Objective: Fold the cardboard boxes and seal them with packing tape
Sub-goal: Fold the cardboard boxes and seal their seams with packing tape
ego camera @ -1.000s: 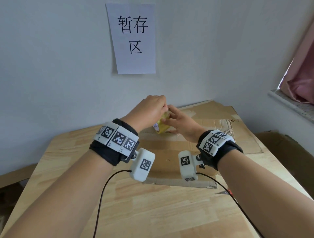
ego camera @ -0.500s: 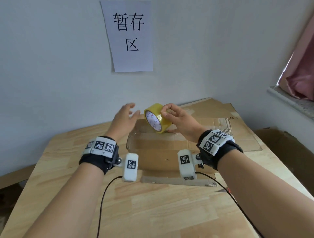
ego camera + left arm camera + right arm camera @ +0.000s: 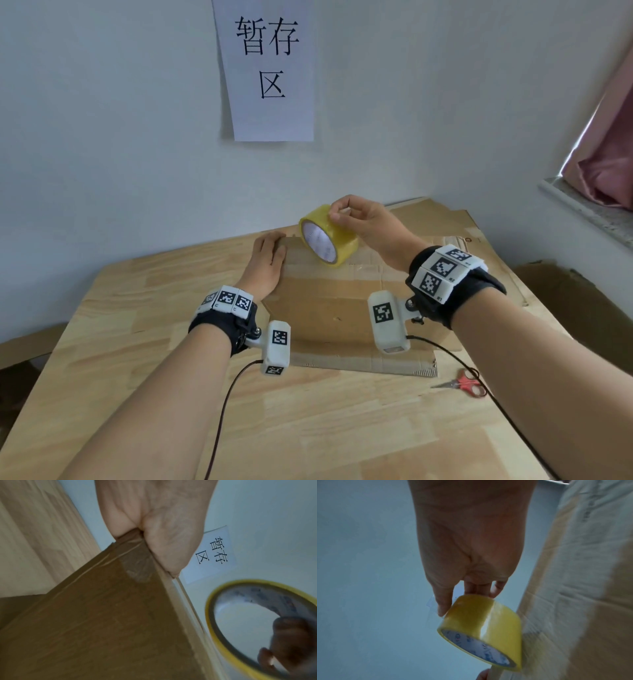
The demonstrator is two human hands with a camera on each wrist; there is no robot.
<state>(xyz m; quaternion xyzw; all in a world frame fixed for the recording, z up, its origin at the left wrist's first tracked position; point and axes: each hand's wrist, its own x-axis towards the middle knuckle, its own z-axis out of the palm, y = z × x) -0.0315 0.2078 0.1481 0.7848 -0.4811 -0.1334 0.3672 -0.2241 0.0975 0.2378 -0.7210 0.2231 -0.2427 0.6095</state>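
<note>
A flat brown cardboard box (image 3: 335, 308) lies on the wooden table (image 3: 308, 428). My left hand (image 3: 269, 260) rests flat on its far left corner, fingers straight; the left wrist view shows the palm (image 3: 154, 513) pressing on old tape at the box (image 3: 102, 622) edge. My right hand (image 3: 359, 222) pinches a yellow roll of packing tape (image 3: 329, 245) between thumb and fingers, just above the box's far edge and right of the left hand. A pale strip seems to run from the left hand to the roll (image 3: 274, 595). In the right wrist view the roll (image 3: 484, 618) hangs from my fingertips beside the box (image 3: 582, 601).
Red-handled scissors (image 3: 462, 382) lie on the table right of the box's near corner. Several flat cardboard sheets (image 3: 455, 226) are stacked at the back right. A paper sign (image 3: 270, 68) hangs on the wall. More cardboard (image 3: 565, 301) stands on the floor at right. Wrist cables trail over the table.
My left hand let go of the tape roll and came down flat onto the box's far left corner. My right hand kept the roll and holds it above the box.
</note>
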